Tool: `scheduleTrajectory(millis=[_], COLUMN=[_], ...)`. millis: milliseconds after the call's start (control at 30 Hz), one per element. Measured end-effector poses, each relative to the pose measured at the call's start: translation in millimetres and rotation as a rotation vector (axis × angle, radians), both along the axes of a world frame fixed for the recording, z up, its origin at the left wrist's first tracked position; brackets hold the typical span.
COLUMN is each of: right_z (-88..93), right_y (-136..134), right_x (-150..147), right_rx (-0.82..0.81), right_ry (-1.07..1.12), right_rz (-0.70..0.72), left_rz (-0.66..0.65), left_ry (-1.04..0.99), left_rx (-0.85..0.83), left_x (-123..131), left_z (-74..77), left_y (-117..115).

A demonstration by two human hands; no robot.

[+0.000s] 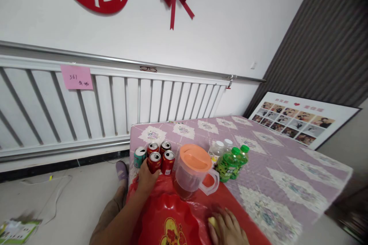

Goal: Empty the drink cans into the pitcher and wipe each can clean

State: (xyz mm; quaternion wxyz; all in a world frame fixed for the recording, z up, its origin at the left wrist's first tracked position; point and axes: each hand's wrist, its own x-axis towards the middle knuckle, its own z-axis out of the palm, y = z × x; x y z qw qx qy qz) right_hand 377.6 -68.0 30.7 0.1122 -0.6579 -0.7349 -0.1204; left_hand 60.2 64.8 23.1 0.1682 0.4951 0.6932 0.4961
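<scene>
Red can [155,164], at eleven o'clock from the tray [153,214], wants light, upright handling by the left hand [147,180] gripping it, while the right hand [229,227] cups a yellow item [212,221].

Red can [154,165], silver top facing up, yellowish lettering on its side, standing upright at left, yellow piece [213,222], mostly hidden, nearer and farther right.

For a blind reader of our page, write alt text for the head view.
A person's left hand grips a red can in a group of five cans; the right hand partly covers something yellow. A red tray lies between them, with an orange-lidded jug and four bottles farther back.
</scene>
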Motion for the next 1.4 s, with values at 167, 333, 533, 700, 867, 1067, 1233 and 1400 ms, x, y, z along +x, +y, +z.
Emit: scheduleTrajectory(millis=[167, 333, 533, 700, 867, 1067, 1233, 1400], right_z=[-4.7, -8.2, 1.3, 16.0, 24.3, 25.3, 26.7, 27.2], right_y=[0.7, 2.0, -5.1, -10.0, -12.3, -13.4, -13.8, -14.5], right_x=[0.1, -1.0, -8.2, -17.3, -21.9, -24.0, -24.2, -24.1], right_rx=[0.017, 0.043, 0.024, 0.021, 0.007, -0.001, -0.006, -0.016], right_ry=[0.009, 0.026, 0.078, 0.088, 0.086, 0.086, 0.101, 0.104], right_rz=[-0.022, -0.024, -0.025, -0.001, 0.008, -0.003, 0.000, -0.008], left_rz=[-0.026, -0.066, -0.182, -0.292, -0.399, -0.501, -0.510, -0.502], left_ry=[-0.005, -0.031, -0.075, -0.104, 0.022, 0.125, 0.250, 0.332], left_rx=[-0.002, 0.001, 0.006, -0.041, -0.060, -0.107, -0.181, -0.211], left_x=[0.2, -2.0, -7.4, -3.9, 7.6, 21.0, 28.4, 30.5], left_z=[1.8, 12.3, 38.9, 62.6, 62.5, 48.2, 46.1, 44.0], left_y=[-1.0, -4.4, -28.0, -73.3, -118.2, -144.9, -152.3, -155.2])
